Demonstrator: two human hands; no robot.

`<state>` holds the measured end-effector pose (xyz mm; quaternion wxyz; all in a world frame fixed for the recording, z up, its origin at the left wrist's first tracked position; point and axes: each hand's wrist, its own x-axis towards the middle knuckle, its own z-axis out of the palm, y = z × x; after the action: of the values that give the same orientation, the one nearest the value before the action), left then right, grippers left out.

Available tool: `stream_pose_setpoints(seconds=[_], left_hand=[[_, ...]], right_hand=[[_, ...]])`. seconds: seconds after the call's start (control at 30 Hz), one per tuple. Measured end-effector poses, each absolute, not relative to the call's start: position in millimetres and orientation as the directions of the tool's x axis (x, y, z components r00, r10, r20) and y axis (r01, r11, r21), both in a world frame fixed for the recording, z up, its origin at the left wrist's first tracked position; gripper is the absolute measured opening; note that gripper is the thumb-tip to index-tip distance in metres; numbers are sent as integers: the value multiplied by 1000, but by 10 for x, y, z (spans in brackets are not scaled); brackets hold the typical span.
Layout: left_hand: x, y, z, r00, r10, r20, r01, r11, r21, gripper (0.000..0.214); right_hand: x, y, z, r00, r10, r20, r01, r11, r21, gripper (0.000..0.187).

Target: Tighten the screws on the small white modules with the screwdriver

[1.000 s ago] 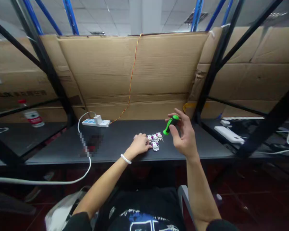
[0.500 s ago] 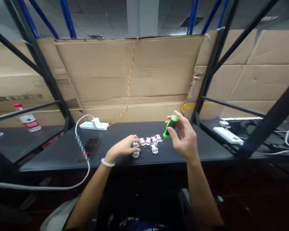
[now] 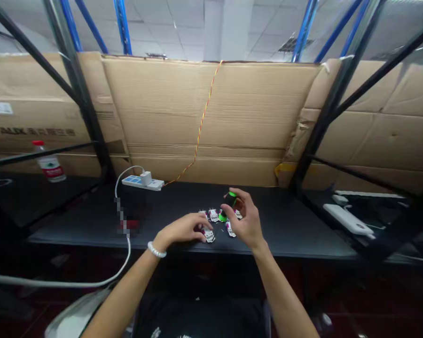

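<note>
My right hand [image 3: 245, 220] is closed round a green and black screwdriver [image 3: 227, 206], its tip pointing down toward the black table [image 3: 285, 225]. My left hand [image 3: 183, 228], with a white bead bracelet at the wrist, pinches a small white and pink part [image 3: 207, 234] near the table's front edge. Several more such small parts [image 3: 213, 215] lie in a row just behind it, partly hidden by my right hand.
A white power strip [image 3: 143, 181] with a plugged-in charger and white cable lies at the back left. A water bottle [image 3: 48, 163] stands far left. Cardboard walls [image 3: 239, 122] back the table, black rack posts [image 3: 320, 126] flank it, and white devices [image 3: 348, 218] lie at right.
My left hand drew one small part toward the front edge. My right hand came down and left with the screwdriver, close over that part. The camera view shifted.
</note>
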<state>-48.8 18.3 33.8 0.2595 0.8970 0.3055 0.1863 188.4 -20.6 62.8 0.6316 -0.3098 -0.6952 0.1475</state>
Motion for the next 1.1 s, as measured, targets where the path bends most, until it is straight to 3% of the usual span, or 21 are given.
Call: stream_pose_setpoints(seconds=[0.83,1.1], left_hand=[[-522,373,175,762,606,228,345,-678,648,35],[-520,382,162,764,601,232,332,-676,658,36]], right_hand=[[1777,-143,485,-12,551,834,294,800,-524,42],[1779,-158,452,-37,597,801,235,785,-574,45]])
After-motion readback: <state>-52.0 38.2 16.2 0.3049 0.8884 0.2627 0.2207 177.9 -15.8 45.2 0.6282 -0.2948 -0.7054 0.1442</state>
